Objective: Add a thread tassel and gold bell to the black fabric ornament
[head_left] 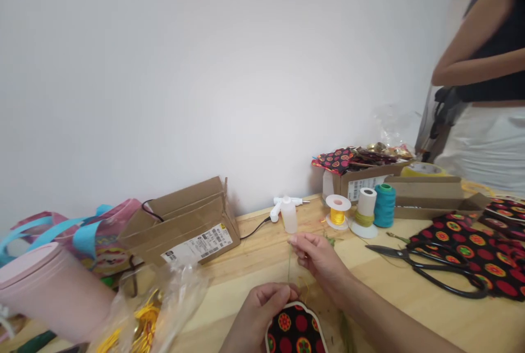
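My left hand [268, 309] pinches the top edge of a black fabric piece [296, 328] with red and orange round flowers and a pale border, low in the middle of the view. Above it and to the right, my right hand [315, 254] is closed, with thumb and forefinger pinching a thin green thread [289, 265]. The thread runs roughly straight down from those fingertips to the top of the fabric piece. A loose yellow cord [304, 287] curls beside my left fingertips.
Black scissors [435, 265] and patterned fabric [484, 249] lie right. Spools [338, 216], a white bottle [289, 219] and cardboard boxes [197, 227] stand behind. Left are a pink tumbler [57, 293] and plastic bag [180, 293]. A person [488, 63] stands at the right.
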`<state>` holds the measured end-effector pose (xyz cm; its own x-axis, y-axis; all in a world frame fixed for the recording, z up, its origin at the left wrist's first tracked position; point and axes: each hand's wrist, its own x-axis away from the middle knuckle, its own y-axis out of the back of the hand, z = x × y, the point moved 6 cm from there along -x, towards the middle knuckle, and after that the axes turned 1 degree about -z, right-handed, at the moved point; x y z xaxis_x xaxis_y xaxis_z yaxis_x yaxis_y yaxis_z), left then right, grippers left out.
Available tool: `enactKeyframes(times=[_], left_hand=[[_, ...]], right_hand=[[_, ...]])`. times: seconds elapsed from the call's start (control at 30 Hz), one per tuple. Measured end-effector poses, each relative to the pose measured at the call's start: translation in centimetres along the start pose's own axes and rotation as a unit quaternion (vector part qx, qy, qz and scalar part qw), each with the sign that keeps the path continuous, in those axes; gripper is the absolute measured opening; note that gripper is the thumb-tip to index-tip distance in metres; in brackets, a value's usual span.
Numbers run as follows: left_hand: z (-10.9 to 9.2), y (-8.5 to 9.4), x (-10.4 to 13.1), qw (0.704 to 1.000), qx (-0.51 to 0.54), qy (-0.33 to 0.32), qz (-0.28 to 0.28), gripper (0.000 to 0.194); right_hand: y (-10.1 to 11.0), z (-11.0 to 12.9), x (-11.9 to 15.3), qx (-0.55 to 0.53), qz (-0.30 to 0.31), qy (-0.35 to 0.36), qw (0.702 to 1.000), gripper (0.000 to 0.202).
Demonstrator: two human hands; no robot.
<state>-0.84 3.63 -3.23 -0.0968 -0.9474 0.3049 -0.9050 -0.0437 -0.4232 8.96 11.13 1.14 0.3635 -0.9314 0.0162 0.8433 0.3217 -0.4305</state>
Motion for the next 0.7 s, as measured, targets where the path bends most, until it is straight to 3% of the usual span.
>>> enactKeyframes(times=[0.13,0.27,0.37,0.53,0.6,0.7], left_hand=[[0.1,0.2,-0.1,1.0,-0.018,-0.008,0.012,0.026],[-0.6,-0.7,0.7,1.0,0.011,-0.004,0.016,0.019],[-1.7,-0.9,1.2,0.995,0.101,-0.015,0.003,0.015],[-2.6,1.0,0.9,0.972,0.226,-0.025,-0.055,0.015],[-2.8,1.5,0.6,0.969,0.239,-0.02,-0.056,0.017],[-2.9,1.7,0.4,0.967,0.252,-0.009,-0.038,0.018]], right_hand=[[0.0,-0.2,-0.1,0.007,0.002,0.011,1.0,0.03],[0.0,0.0,0.0,0.029,0.006,0.02,0.999,0.029],[0.2,0.7,0.0,0.057,0.006,0.033,0.998,0.027],[1.2,3.3,-0.3,0.141,-0.011,0.083,0.986,0.023],[1.2,4.7,0.1,0.189,0.025,0.089,0.978,0.022],[0.4,5.6,2.1,0.268,0.156,0.059,0.949,0.009]])
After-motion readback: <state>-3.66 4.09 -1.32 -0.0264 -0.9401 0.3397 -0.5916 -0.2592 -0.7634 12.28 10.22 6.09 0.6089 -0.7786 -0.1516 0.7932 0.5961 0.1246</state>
